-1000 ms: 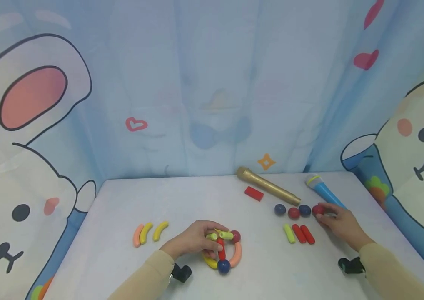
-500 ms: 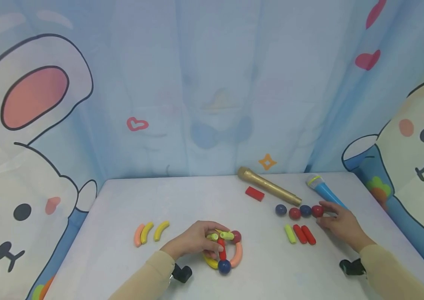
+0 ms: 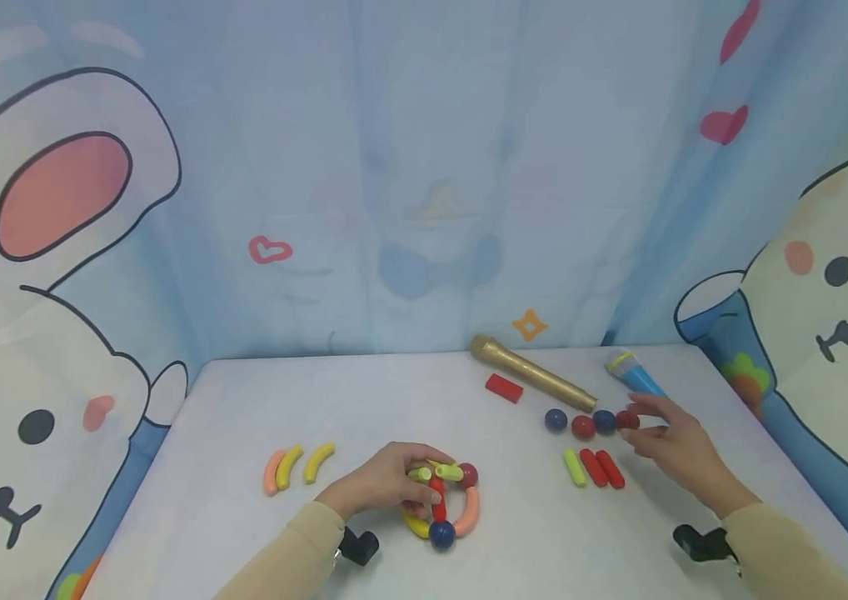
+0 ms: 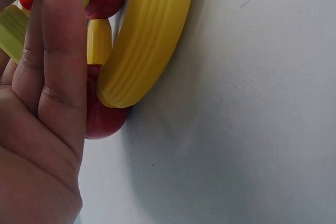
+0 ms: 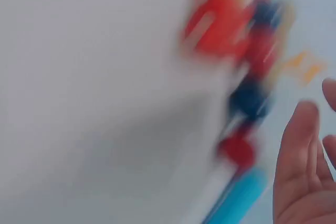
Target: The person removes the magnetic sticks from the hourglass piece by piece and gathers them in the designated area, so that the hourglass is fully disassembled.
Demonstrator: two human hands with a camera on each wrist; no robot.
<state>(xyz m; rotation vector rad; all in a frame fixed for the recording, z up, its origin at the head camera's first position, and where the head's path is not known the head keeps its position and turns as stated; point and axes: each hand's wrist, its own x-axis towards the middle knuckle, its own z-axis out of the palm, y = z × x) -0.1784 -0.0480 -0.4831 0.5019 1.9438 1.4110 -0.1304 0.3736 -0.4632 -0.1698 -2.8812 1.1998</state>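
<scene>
multicoloured ball-rod frame (image 3: pixel 439 509) in left fingers (image 4: pixel 63 56)

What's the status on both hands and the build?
Left hand holding ball-and-rod build. Right hand at row's end red ball, fingers apart, contact unclear. Three loose rods lie between the hands.

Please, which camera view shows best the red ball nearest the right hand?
The head view: there the red ball is clear, just beside the right hand. The right wrist view shows it larger but blurred; in the left wrist view I cannot identify it.
</scene>
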